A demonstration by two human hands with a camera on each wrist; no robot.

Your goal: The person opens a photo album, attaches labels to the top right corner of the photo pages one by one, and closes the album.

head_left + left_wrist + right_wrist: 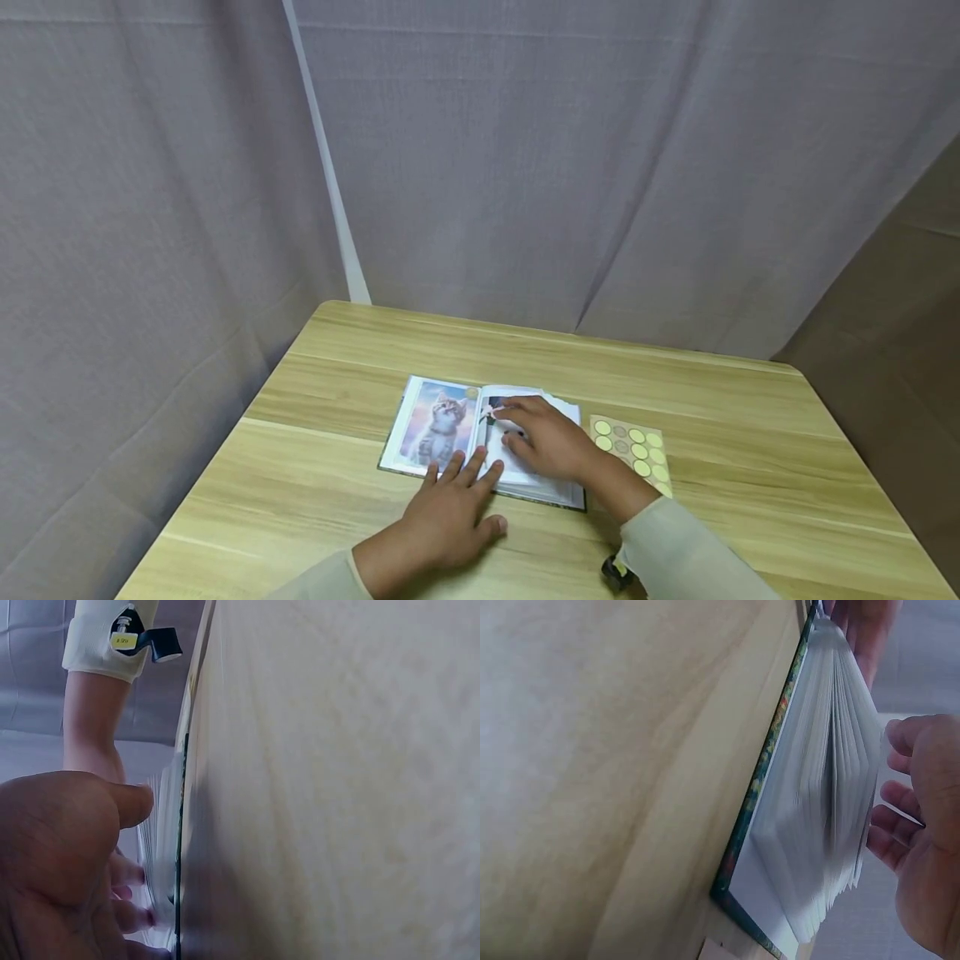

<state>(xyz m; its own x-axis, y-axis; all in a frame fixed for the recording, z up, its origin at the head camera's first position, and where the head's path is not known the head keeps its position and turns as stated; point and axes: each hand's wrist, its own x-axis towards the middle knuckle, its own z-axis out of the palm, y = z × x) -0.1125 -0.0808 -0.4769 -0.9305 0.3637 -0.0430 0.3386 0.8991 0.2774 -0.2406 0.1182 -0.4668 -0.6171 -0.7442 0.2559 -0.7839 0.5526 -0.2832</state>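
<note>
A small photo album (517, 482) with sleeved pages lies spread on the table. Its left page shows a kitten picture (438, 425) with a small round sticker (472, 392) near the top corner. My left hand (450, 515) rests with spread fingers on the album's lower edge near the spine. Over the right page, my right hand (551, 442) touches the surface with relaxed, slightly bent fingers, covering much of a picture there. In the right wrist view, the stack of pages (817, 780) fans out above the green patterned cover (754, 787), with the fingertips against the top page.
Right of the album lies a sheet of round yellow stickers (640, 450), partly behind my right forearm. The wooden table (300, 467) has its far edge near a grey curtain (480, 167). A black strapped device (617, 573) sits at my right sleeve.
</note>
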